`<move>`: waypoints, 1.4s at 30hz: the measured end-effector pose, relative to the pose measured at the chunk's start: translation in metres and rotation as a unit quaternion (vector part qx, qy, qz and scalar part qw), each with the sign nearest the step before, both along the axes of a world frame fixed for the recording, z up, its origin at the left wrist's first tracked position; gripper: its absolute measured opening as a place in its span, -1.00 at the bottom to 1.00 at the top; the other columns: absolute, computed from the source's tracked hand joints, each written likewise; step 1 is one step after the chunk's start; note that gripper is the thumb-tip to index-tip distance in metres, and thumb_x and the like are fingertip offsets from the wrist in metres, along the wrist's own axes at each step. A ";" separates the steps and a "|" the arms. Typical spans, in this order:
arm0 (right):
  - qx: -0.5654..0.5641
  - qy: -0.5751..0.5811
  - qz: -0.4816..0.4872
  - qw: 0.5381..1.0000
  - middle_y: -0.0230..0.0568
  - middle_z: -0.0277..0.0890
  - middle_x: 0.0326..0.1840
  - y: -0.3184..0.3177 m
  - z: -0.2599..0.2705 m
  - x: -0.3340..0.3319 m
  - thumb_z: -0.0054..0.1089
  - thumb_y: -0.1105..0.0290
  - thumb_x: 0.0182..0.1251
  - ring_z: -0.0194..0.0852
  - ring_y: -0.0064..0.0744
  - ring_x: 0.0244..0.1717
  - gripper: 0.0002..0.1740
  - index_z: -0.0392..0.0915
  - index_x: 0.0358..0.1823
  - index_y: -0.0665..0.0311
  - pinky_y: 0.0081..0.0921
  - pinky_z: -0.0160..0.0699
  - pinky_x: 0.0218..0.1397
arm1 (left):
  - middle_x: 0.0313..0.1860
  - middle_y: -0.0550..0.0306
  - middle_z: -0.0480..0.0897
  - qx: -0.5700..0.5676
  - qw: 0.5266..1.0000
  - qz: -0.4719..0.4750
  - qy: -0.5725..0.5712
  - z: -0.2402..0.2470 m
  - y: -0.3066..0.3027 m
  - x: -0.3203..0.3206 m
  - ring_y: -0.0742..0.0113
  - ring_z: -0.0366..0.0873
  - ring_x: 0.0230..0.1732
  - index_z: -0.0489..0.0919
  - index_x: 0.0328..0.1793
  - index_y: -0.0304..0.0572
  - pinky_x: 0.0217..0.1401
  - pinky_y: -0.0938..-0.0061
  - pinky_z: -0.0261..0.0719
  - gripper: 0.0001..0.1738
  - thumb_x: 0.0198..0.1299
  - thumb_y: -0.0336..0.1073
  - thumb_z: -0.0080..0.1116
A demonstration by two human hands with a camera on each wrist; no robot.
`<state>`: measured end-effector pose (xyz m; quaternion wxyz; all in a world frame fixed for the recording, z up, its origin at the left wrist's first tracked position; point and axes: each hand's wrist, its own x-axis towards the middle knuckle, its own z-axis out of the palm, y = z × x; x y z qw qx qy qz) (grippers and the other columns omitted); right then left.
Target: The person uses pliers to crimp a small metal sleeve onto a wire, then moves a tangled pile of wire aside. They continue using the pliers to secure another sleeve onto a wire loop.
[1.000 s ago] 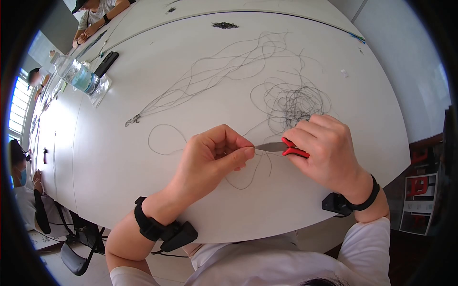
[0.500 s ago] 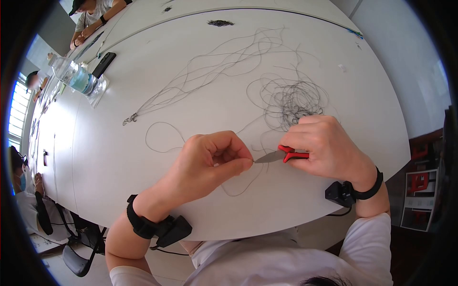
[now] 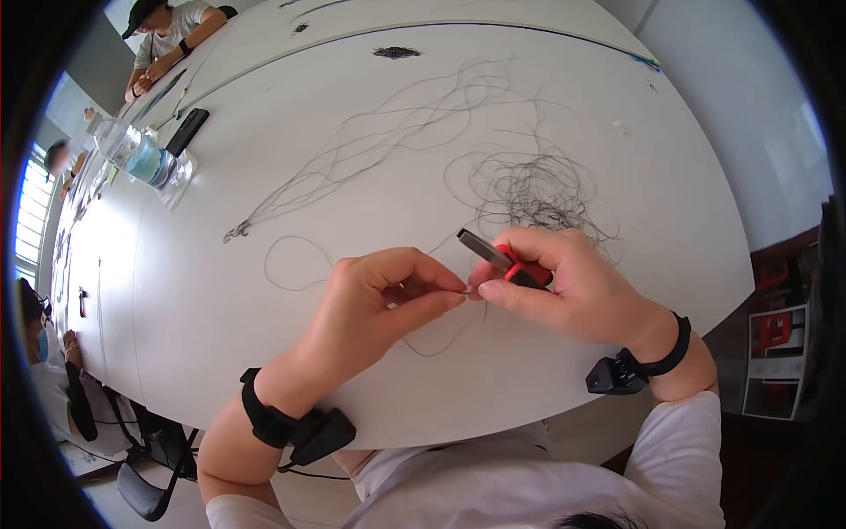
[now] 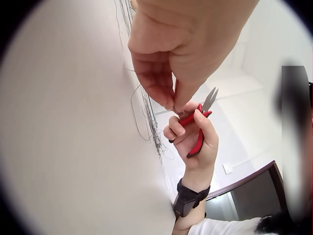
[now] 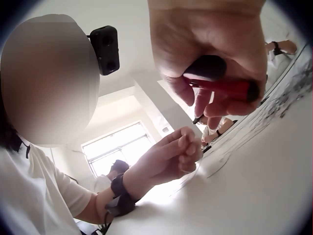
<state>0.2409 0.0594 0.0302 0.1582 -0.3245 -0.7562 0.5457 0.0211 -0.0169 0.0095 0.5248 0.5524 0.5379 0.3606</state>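
Pliers (image 3: 505, 259) are cradled in curled fingers of the right hand (image 3: 568, 286), nose turned aside, apparently so its fingertips are left usable near the wire-like strand (image 3: 466, 292). That is pinched above the desk (image 3: 220, 353) by thumb and forefinger of the left hand (image 3: 388, 291); whether right fingertips also pinch it cannot be told.

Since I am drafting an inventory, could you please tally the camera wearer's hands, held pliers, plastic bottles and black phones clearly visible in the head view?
Left hand and right hand: 2
Held pliers: 1
Plastic bottle: 1
Black phone: 1
Total: 5
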 end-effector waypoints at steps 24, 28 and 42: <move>0.057 0.028 0.008 0.998 -0.37 0.48 -0.49 0.002 -0.007 -0.004 0.25 0.42 0.28 0.31 -0.63 -0.46 -0.86 0.55 -0.25 0.34 -0.60 0.33 -0.37 | -0.28 0.26 0.68 -0.008 0.999 0.030 0.013 0.000 -0.001 -0.001 0.62 0.58 -0.28 0.63 -0.17 -0.29 -0.27 0.65 0.59 -0.87 0.28 -0.38 0.33; 0.142 0.028 0.011 0.989 -0.25 0.48 -0.49 0.000 -0.009 -0.005 0.27 0.46 0.20 0.40 -0.47 -0.47 -0.87 0.54 -0.28 0.34 -0.55 0.41 -0.36 | -0.36 0.22 0.67 -0.045 0.998 0.037 0.011 0.003 -0.004 0.007 0.60 0.55 -0.46 0.65 -0.17 -0.31 -0.43 0.63 0.51 -0.80 0.28 -0.29 0.33; 0.268 0.004 0.033 0.963 -0.17 0.53 -0.45 -0.004 -0.014 -0.010 0.32 0.51 0.07 0.53 -0.22 -0.37 -0.85 0.54 -0.32 0.32 -0.38 0.50 -0.33 | -0.27 0.25 0.65 0.002 0.999 0.031 -0.025 -0.007 -0.004 0.006 0.62 0.56 -0.32 0.58 -0.10 -0.31 -0.36 0.67 0.58 -0.89 0.28 -0.48 0.19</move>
